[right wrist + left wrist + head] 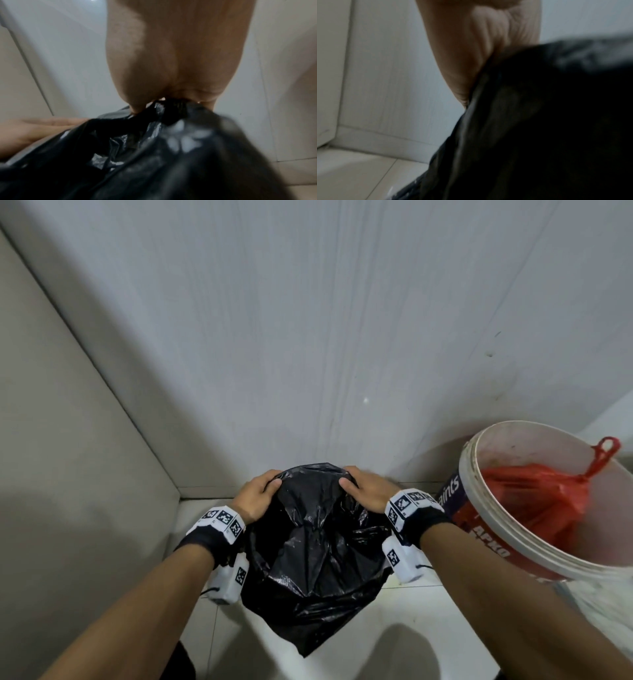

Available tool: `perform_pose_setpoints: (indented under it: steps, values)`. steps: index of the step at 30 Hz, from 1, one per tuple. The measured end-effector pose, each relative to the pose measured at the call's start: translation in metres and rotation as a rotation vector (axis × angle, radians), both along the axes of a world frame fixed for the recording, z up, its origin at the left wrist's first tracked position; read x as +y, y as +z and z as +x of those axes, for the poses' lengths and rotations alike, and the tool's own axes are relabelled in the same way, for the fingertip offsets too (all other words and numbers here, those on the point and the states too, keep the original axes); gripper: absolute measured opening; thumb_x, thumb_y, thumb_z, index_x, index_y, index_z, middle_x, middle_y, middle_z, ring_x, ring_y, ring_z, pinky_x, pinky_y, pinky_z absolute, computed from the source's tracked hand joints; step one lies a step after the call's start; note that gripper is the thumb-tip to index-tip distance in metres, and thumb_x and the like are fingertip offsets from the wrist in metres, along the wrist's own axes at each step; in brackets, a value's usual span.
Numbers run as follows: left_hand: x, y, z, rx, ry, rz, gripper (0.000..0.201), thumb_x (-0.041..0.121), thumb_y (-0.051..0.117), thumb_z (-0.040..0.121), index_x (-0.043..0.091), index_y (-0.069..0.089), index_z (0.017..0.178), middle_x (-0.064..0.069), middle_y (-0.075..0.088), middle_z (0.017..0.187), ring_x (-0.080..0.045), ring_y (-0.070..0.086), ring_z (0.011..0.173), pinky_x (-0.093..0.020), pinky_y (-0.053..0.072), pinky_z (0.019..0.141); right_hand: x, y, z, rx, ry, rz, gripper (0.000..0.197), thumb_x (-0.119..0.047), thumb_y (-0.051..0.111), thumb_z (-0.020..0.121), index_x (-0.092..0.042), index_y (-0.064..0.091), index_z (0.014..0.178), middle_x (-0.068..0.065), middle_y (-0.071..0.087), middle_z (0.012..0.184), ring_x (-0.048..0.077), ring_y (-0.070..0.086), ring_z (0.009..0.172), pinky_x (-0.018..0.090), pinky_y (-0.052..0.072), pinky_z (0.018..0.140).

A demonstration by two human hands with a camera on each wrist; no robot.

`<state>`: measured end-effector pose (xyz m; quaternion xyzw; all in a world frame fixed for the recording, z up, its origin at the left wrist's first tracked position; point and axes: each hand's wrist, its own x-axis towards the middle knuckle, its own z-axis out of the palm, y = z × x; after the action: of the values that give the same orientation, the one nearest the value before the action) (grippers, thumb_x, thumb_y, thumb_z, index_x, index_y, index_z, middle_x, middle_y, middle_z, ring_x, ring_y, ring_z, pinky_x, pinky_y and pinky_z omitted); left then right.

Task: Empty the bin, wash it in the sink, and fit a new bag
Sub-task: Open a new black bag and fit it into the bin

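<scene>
Black bag point(317, 546): it sits on the pale floor tiles point(428, 628) in the corner between the two walls, right in front of you. It seems to be draped over a bin, but the bin itself is hidden, so you cannot tell its shape.
Bag direction: its mouth faces up toward you and its long axis runs roughly upright; a loose pointed corner of the plastic hangs down at the near side.
Your left hand point(257, 495): it grips the far left edge of the bag, fingers curled over the rim and thumb pressed on the plastic.
Your right hand point(366, 489): it holds the far right edge the same way, thumb on top and fingers wrapped behind.
Arm pose: both forearms reach forward and down, converging on the bag, wrists just outside its sides.
Paint bucket point(486, 508): it stands close to your right forearm, tilted in view, with a knotted red bag point(537, 494) inside.
Head view only: the bucket, the red bag and both wrists together.
Left wrist view only: the heel of your palm point(471, 54) against blurred black plastic point(539, 121), and the wall skirting.
Right wrist view only: gathered plastic point(171, 111) pinched at your fingers, with your other hand's fingers point(51, 121) resting at the bag's edge.
</scene>
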<state>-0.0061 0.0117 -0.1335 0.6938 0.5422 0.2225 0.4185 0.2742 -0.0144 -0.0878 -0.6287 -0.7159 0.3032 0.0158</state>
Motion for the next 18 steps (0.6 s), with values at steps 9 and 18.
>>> perform_pose_setpoints:
  steps: [9,18]
  values:
    - [-0.023,0.001,0.009,-0.006,0.319,0.151,0.024,0.01,0.044,0.102,0.005,0.062,0.117,-0.016,0.069,0.107,-0.032,0.063,0.102,-0.033,0.044,0.089,-0.064,-0.013,0.011,0.225,-0.131,0.14,0.068,-0.029,0.045,0.103,-0.031,0.004,0.157,0.003,0.019,0.161,0.021,0.029,0.145,0.031,0.023,0.116]
    - [-0.032,0.046,0.024,0.111,-0.165,0.697,0.027,0.026,0.05,0.098,0.02,0.063,0.121,0.002,0.064,0.119,-0.018,0.058,0.113,-0.042,0.045,0.1,-0.061,0.033,0.003,0.257,0.17,0.545,0.025,-0.041,0.05,0.097,-0.033,0.064,0.115,-0.009,0.058,0.116,0.008,0.057,0.108,0.038,0.048,0.096]
